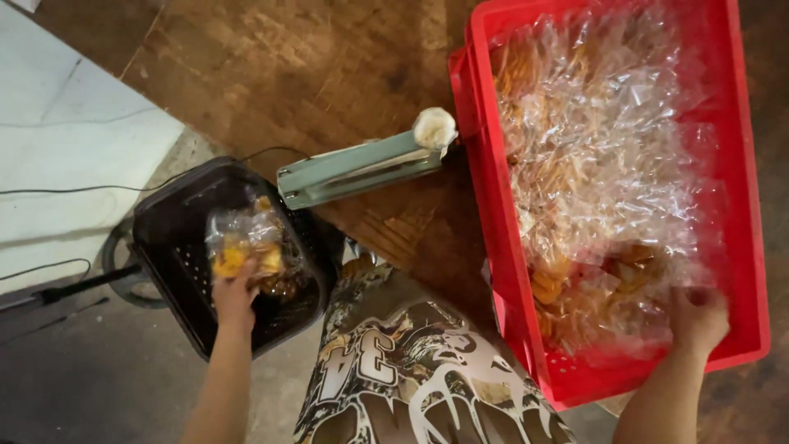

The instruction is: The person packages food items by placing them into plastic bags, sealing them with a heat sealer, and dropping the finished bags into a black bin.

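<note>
On the worn wooden table [329, 74], the right hand [699, 319] grasps clear snack bags [600, 164] in the red crate [744, 247] at right, while the left hand [236, 298] pinches 1 sealed bag [246, 242] over the black basket [164, 238] at lower left, and I think this loose fingertip hold could let it slip outside.

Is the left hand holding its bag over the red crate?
No, the left hand holds a clear snack bag over the black basket.

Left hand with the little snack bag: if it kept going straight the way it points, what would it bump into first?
Probably the far wall of the black basket. The left hand holds a clear snack bag over it, pointing up the picture; depth is hard to judge.
</note>
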